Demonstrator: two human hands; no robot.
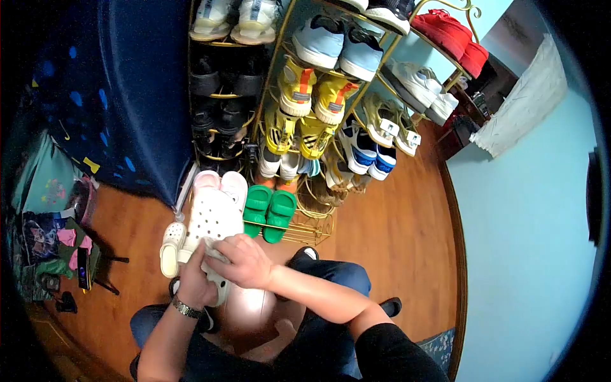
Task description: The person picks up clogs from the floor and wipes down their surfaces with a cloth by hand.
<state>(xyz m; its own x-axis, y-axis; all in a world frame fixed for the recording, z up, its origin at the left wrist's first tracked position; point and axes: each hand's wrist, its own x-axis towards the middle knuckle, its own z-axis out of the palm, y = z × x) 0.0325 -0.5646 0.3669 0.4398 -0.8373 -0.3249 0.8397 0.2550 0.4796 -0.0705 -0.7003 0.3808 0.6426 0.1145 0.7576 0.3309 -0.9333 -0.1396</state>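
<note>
Low in front of me, my left hand [196, 283], with a metal watch at its wrist, is closed on a white clog [221, 290] with round holes. My right hand [245, 261] has its fingers bent over a pale cloth [215, 251] pressed to the clog's upper end. Just beyond my hands are larger white clogs [215, 216] and a pair of pink-white slippers [233, 188]. A small cream clog [170, 248] lies to their left, and green slides [268, 213] sit to their right.
A gold wire rack [305, 230] full of shoes rises ahead. A dark blue umbrella [137, 95] fills the upper left. Clothes and a phone-like device [83, 268] lie on a stool at left. A pale blue wall [522, 254] stands at right.
</note>
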